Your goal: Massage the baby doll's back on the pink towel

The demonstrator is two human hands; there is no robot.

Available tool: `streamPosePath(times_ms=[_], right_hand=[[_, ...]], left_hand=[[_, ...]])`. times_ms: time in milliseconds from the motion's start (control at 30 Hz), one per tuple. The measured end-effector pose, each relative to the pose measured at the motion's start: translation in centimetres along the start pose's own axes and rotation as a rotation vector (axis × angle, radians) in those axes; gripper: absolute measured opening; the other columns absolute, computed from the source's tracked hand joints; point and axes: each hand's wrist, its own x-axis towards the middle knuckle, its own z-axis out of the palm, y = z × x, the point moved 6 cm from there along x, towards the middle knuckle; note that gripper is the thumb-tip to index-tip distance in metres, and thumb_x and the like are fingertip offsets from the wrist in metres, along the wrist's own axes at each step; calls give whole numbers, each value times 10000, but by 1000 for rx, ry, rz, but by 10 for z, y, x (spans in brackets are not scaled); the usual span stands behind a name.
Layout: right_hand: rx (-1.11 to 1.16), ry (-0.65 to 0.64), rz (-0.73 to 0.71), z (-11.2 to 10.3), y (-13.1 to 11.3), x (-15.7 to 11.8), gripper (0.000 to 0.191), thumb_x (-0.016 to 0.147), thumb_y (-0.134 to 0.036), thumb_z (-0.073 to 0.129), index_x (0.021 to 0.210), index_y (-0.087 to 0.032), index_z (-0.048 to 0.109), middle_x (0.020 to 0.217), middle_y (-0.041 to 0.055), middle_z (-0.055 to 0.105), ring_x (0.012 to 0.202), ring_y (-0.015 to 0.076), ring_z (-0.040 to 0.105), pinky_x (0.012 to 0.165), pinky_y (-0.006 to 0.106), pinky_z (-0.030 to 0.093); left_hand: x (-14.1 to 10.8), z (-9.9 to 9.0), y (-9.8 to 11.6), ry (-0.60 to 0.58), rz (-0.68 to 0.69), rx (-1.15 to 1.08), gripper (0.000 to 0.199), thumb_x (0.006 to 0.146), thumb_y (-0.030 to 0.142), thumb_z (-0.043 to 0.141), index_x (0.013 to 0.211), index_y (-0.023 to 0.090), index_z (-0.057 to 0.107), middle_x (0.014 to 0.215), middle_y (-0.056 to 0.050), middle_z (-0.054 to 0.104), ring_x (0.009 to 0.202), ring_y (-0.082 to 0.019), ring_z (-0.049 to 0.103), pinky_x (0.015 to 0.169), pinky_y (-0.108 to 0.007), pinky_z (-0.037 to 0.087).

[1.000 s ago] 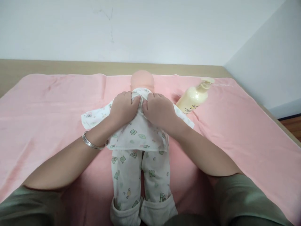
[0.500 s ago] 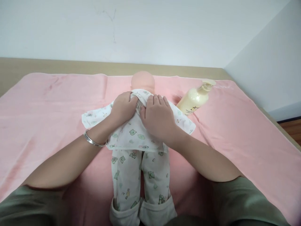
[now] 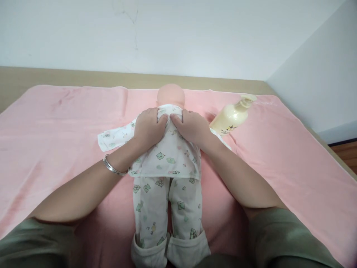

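Observation:
A baby doll (image 3: 171,95) with a smooth bald head lies face down, dressed in a white printed top (image 3: 167,163) and matching trousers (image 3: 152,204) with turned-up cuffs. My left hand (image 3: 149,126) is wrapped round the doll's left shoulder area, its thumb pressed on the upper back. On the other shoulder sits my right hand (image 3: 193,126) in a mirrored grip. The thumbs nearly meet near the middle of the back, below the collar. Most fingertips are hidden over the shoulders. One sleeve (image 3: 114,139) stretches out to the left; my right wrist partly covers the other.
A cream pump bottle (image 3: 231,117) lies tilted on the pink mat (image 3: 55,149), right of the doll. Behind the mat runs a beige table edge (image 3: 83,77) against a white wall (image 3: 195,37). A silver bangle (image 3: 113,166) circles my left wrist.
My right hand has turned from lying fairly flat on the back to gripping the shoulder, thumb inward. The bunched cloth at the upper back now lies smoother. My left hand shifted slightly right.

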Motion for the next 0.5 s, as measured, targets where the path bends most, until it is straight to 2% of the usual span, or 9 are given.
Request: streamPosePath(times_ms=[200,300,400,500], right_hand=[[-29,-10,4,0,-2,-1,545,1072,-575,327,951,-171,672,964,133,751,899,301,694,734,374,465],[-14,-70,-28,-2,4,3,551,1075,-570,320,1024,-161,686,1036,145,766,952,302,704,761,363,465],[85,-198,-60,-2,16,12,551,1059,-617,354,1074,-189,700,1128,124,778,1003,286,713,780,337,475],[142,-257,-47,-2,21,15,582,1044,-671,369,1095,-203,710,1162,111,782,1006,277,720,782,323,490]], left_hand=[[1,0,2,-13,11,45,307,961,419,333,826,213,516,964,-150,697,933,-303,621,872,-458,480],[-6,1,7,23,45,82,368,983,402,332,953,173,619,1028,-171,713,1012,-323,643,951,-481,509],[-23,2,18,96,133,83,464,1000,365,344,1263,102,621,1312,-207,681,1288,-359,595,1158,-528,445],[-39,8,28,89,176,73,568,999,321,363,1483,52,488,1591,-220,504,1540,-366,400,1305,-552,294]])
